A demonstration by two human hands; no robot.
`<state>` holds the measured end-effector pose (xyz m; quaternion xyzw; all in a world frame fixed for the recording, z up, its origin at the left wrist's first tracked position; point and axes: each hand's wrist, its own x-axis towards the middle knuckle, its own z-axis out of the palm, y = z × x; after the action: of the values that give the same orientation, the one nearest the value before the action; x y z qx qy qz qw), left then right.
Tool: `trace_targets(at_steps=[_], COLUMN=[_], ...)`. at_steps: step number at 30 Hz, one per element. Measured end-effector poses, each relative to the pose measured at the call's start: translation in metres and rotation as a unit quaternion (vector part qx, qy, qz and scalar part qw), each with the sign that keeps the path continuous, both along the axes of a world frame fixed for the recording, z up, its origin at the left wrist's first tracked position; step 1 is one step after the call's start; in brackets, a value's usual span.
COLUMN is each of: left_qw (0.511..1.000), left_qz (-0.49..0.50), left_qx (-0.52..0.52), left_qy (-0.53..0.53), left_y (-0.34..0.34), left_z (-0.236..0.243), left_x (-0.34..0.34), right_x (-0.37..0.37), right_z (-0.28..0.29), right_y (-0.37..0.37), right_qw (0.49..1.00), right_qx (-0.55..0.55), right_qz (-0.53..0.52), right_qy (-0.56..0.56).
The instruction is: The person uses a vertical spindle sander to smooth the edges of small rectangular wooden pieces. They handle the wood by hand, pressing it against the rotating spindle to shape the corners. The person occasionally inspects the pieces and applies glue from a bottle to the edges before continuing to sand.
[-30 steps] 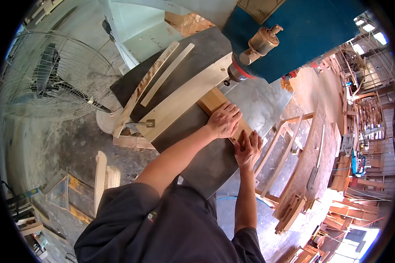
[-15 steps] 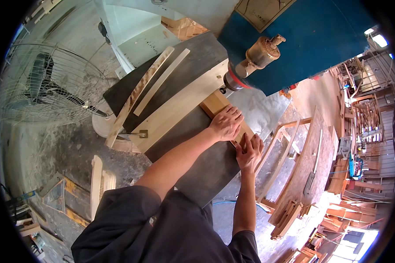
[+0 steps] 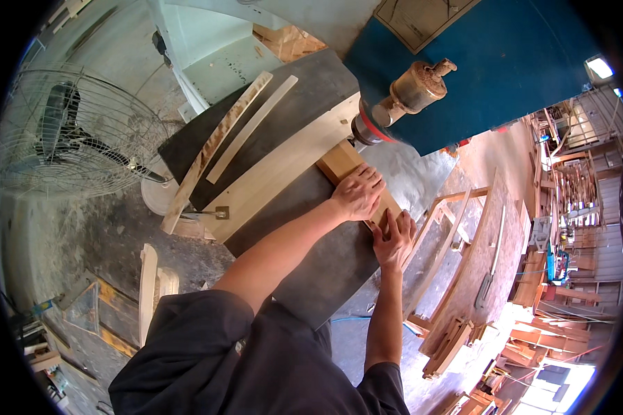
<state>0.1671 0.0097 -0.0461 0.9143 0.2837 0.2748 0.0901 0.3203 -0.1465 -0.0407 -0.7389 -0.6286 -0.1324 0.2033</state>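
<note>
A short orange-brown wooden board [image 3: 339, 160] lies on the dark flat machine table [image 3: 294, 228]. Its far end touches or nearly touches a long pale wooden fence [image 3: 284, 162], beside the red-ringed machine head [image 3: 368, 130]. My left hand [image 3: 358, 195] presses on the board's middle, fingers curled over its far edge. At the board's near end, my right hand [image 3: 394, 242] grips with the thumb on the near side and the fingers over the top. Both hands partly cover the board. Any cutter below the head is hard to make out.
A large blue machine body [image 3: 491, 62] with a dusty cylindrical fitting [image 3: 418, 86] rises beyond the board. Two thin wood strips [image 3: 253, 128] lie behind the fence. A wire-cage fan [image 3: 69, 131] stands at the left. To the right is a wooden frame [image 3: 439, 256] beside a large panel [image 3: 488, 270].
The view has shifted very slightly. Both hands and the board stay in nearly the same place against the table and fence.
</note>
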Motion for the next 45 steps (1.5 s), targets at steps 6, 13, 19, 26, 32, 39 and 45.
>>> trace_targets(at_steps=[6, 13, 19, 26, 32, 39, 45], left_qw=[0.999, 0.999, 0.999, 1.000, 0.999, 1.000, 1.000], left_qz=[-0.008, -0.014, -0.012, -0.010, -0.010, -0.007, -0.008], left_qx=[-0.031, -0.036, -0.031, -0.020, -0.028, -0.021, -0.004], left_qy=[0.017, 0.011, 0.005, 0.002, 0.011, -0.004, -0.015], left_y=[0.004, 0.007, 0.009, 0.010, 0.012, 0.014, 0.017], left_z=[0.003, 0.001, 0.001, 0.002, 0.001, -0.004, -0.003], left_x=[0.003, 0.007, 0.010, 0.010, 0.012, 0.017, 0.018], right_x=[0.006, 0.009, 0.008, 0.010, 0.010, 0.016, 0.018], right_z=[-0.005, -0.003, 0.002, 0.000, 0.002, -0.002, -0.002], right_y=[0.002, 0.005, 0.008, 0.010, 0.010, 0.013, 0.016], right_qw=[1.000, 1.000, 1.000, 1.000, 1.000, 1.000, 1.000], right_qx=[0.004, -0.003, -0.004, 0.008, -0.001, 0.007, 0.007], right_qz=[0.004, 0.000, -0.001, -0.002, 0.000, 0.004, 0.003], right_qy=[0.010, 0.001, 0.005, 0.002, -0.002, -0.004, 0.003])
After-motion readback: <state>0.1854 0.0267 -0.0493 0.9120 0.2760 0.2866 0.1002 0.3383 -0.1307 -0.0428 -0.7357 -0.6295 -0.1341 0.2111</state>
